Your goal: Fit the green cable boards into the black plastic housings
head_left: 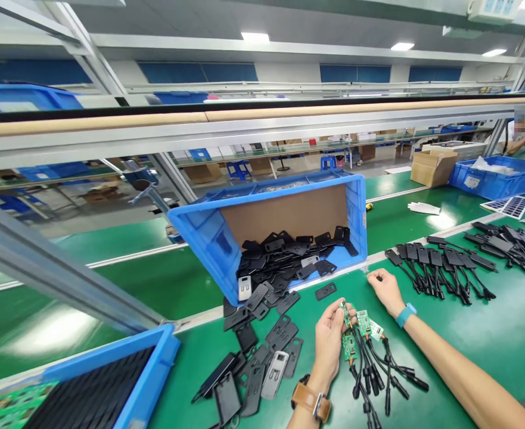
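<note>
My left hand (327, 336) pinches a small green circuit board (344, 311) by its edge, between thumb and fingers. More green boards (363, 323) with black cables (372, 372) lie just right of that hand. My right hand (385, 291) hovers near the front edge of the tipped blue bin, its fingers curled together; whatever they hold, if anything, is too small to make out. Black plastic covers (282, 333) are scattered left of my left hand. One more black cover (325, 291) lies alone between the bin and my hands.
The blue bin (357, 220) lies on its side, with black covers spilling out. Finished-looking black units with cables (436, 262) are grouped at the right. A blue crate (166, 348) holds green boards at lower left. A white glove (423, 208) and cardboard box (432, 167) are farther back.
</note>
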Demonstrator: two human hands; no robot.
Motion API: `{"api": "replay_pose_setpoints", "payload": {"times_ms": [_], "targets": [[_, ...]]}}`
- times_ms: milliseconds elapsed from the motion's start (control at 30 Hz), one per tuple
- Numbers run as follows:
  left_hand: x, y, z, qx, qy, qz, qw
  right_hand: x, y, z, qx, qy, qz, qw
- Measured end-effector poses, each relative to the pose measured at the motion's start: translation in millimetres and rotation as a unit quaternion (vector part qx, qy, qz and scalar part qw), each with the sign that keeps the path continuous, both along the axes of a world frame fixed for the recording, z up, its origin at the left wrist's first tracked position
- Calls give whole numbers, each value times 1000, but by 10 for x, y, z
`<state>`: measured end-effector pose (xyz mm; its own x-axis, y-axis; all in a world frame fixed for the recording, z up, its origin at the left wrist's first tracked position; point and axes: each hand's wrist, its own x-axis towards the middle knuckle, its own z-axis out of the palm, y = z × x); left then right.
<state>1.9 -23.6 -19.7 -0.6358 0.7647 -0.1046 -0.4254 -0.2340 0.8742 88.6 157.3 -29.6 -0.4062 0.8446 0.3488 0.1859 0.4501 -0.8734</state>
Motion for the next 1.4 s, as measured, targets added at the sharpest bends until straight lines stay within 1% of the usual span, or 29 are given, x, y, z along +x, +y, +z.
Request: {"api": "replay_pose_setpoints", "payload": {"times_ms": [100,167,267,333,400,467,533,567,600,667,700,767,867,933,1033,1167,1267,1333,1400], "targets": [[-22,-8,-27,14,-19,-3,1000,-112,336,-64,20,-47,-30,998],[-30,-12,-35,17,-23,-6,1000,-195,465,-72,36,-75,-41,996],[-31,-16,-39,17,-24,-11,1000,-279,531,-28,53,-103,-58,992],[-29,-16,-40,20,-26,-14,999,-282,489,38,60,-109,-69,990],[-27,-13,-44,25,-34,-14,999,-238,353,117,68,-108,-67,990],[-30,-6,-52,34,-49,-8,998,-161,106,189,79,-103,-35,991],[-38,2,-64,49,-62,-1,997,-74,-223,241,90,-99,37,990],[-45,5,-71,56,-65,5,996,-33,-395,259,95,-98,87,987],[-54,6,-78,62,-66,13,996,1,-559,273,102,-100,140,980],[-78,3,-85,68,-66,37,995,49,-821,293,128,-123,203,963],[-92,1,-85,68,-68,52,994,62,-911,299,146,-140,221,954],[-117,-5,-76,71,-77,78,991,77,-1006,301,180,-174,236,939],[-139,-10,-48,76,-77,94,990,95,-1016,282,211,-191,236,929],[-146,-13,-31,62,-47,98,992,114,-990,271,230,-183,224,929],[-155,-26,-19,7,39,88,995,147,-935,280,251,-163,226,927],[-159,-45,-16,-55,174,29,983,175,-833,301,247,-118,282,919],[-137,-56,-11,-80,235,0,969,183,-765,291,226,-96,330,911],[-129,-70,-4,-92,270,20,958,185,-736,281,210,-88,337,914],[-148,-100,5,-107,315,62,941,189,-715,278,204,-85,325,920]]}}
